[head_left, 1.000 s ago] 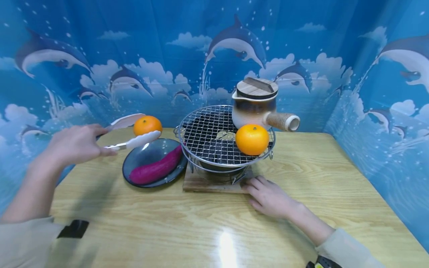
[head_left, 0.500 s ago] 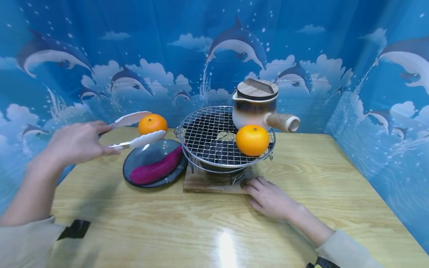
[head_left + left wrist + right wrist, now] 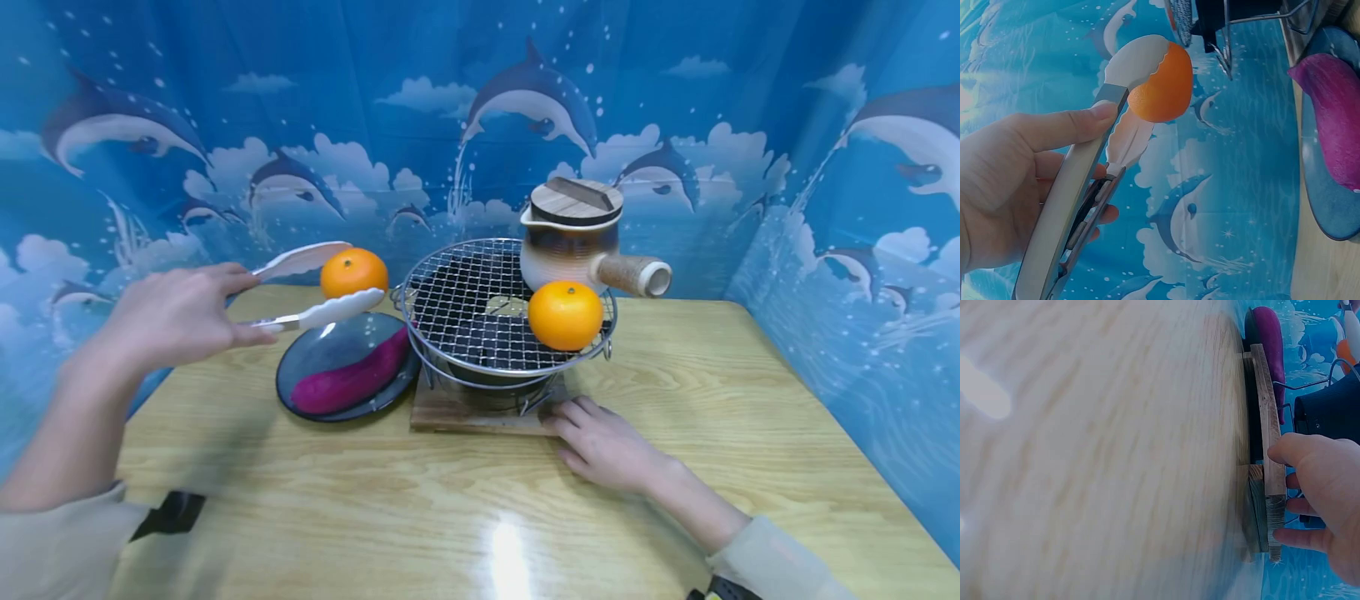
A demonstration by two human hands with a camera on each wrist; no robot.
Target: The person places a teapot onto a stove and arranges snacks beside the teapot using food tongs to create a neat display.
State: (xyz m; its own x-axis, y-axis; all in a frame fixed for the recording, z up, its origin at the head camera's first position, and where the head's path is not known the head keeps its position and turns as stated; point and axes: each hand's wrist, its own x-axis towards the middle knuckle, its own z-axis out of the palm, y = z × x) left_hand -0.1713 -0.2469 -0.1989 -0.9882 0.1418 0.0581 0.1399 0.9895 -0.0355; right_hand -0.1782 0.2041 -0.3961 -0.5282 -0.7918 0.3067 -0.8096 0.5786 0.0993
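Observation:
My left hand [image 3: 176, 321] grips a pair of tongs [image 3: 1060, 212] with white scalloped tips, thumb on one arm and fingers on the other. Between the tips sits an orange [image 3: 355, 273], raised behind the dark plate [image 3: 300, 354] and left of the grill's wire rack [image 3: 472, 304]. On that plate lies a long purple eggplant [image 3: 352, 379]. My right hand [image 3: 607, 442] holds the near right corner of the wooden board [image 3: 1270, 437] under the grill, thumb and fingertips on its edge. A second orange [image 3: 566, 316] rests on the rack's right side.
A lidded clay pot [image 3: 562, 250] stands on the rack's back right, its wrapped side handle [image 3: 633, 273] pointing right. The wooden table [image 3: 420, 517] is backed by a blue dolphin curtain [image 3: 420, 83].
My left hand has moved a little right and slightly up, carrying the tongs and orange closer to the rack. The right hand stays on the board.

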